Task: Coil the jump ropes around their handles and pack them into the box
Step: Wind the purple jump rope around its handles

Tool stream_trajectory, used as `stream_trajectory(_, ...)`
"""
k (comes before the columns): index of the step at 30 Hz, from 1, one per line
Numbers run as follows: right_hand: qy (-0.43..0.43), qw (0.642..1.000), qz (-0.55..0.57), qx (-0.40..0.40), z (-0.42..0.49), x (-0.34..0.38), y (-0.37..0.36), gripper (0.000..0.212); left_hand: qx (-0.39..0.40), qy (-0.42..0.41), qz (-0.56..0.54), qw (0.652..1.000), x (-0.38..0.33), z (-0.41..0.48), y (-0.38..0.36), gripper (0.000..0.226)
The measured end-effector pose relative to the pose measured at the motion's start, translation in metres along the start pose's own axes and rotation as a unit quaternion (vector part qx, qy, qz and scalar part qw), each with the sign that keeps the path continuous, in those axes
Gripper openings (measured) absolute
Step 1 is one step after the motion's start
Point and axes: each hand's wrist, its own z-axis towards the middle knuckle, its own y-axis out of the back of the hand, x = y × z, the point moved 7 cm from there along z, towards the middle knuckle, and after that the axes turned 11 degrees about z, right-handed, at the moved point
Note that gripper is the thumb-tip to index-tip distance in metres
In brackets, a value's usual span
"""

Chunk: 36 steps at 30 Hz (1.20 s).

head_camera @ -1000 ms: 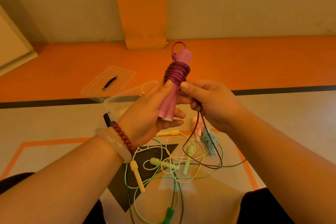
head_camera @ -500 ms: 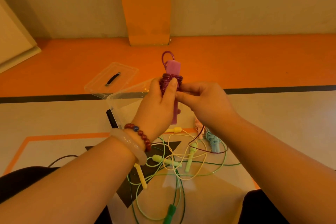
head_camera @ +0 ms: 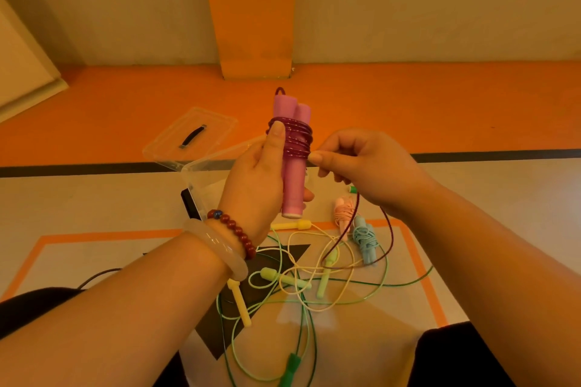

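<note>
Head camera, my one view: the person's left hand [head_camera: 257, 185] gripped the pair of pink handles [head_camera: 294, 192] upright near the centre of the frame. Its fingers were curled round them, and the thumb was pressed flat on the maroon rope [head_camera: 297, 141] coiled about their upper half. At three o'clock from the coil, the right hand [head_camera: 364, 166] pinched the rope between thumb and forefinger, its other fingers curled in. From that hand the loose tail [head_camera: 391, 229] hung in a loop toward five o'clock, down to the floor [head_camera: 94, 214].

I saw the clear box [head_camera: 201, 176] behind the left hand, at nine o'clock from the handles, and its lid [head_camera: 191, 135] lay beyond it at ten o'clock. At six o'clock a tangle of yellow and green ropes [head_camera: 292, 281] lay spread on the floor. At four o'clock a coiled pink bundle [head_camera: 342, 214] and a coiled blue bundle [head_camera: 364, 239] lay side by side.
</note>
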Motion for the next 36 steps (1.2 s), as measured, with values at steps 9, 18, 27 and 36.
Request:
stream_trajectory(9,-0.012,0.998,0.060,0.006,0.002,-0.012,-0.007,0.025,0.070,0.063,-0.124,0.988,0.010,0.003,-0.010,0.058)
stream_trajectory(18,-0.022,0.993,0.095,0.067,-0.004,-0.009,-0.018,0.030,0.173,0.090,-0.152,0.969,0.013,0.001,-0.020,0.059)
stream_trajectory(27,-0.006,0.998,0.060,0.011,-0.005,-0.010,-0.013,0.048,-0.013,-0.054,0.097,0.994,0.005,0.012,0.007,0.060)
stream_trajectory(36,-0.024,0.999,0.013,-0.047,-0.002,-0.020,-0.005,0.042,0.060,-0.100,0.127,0.985,-0.002,0.002,-0.001,0.017)
